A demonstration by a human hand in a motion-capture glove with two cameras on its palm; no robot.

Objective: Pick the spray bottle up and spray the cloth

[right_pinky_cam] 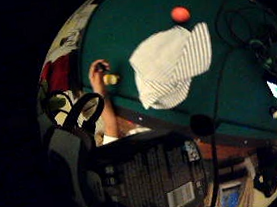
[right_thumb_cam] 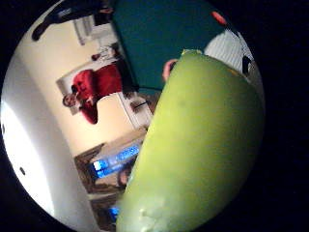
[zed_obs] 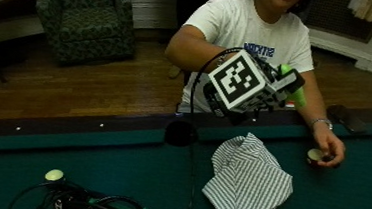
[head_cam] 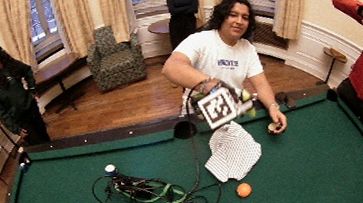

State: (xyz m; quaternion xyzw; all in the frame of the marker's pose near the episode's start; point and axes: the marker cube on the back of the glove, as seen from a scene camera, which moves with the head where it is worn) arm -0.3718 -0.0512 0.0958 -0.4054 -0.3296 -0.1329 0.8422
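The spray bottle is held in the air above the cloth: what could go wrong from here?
1. The spray bottle sits in the gloved right hand near the table edge, so mist may miss the striped cloth and wet the green felt.
2. The bare hand rests beside the cloth and could get sprayed.

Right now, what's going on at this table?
A person at a green felt pool table holds a lime-green plastic spray bottle up in the gloved right hand, above a crumpled white striped cloth lying on the felt. The bare left hand rests on the table, holding a small ball. No spray is visible.
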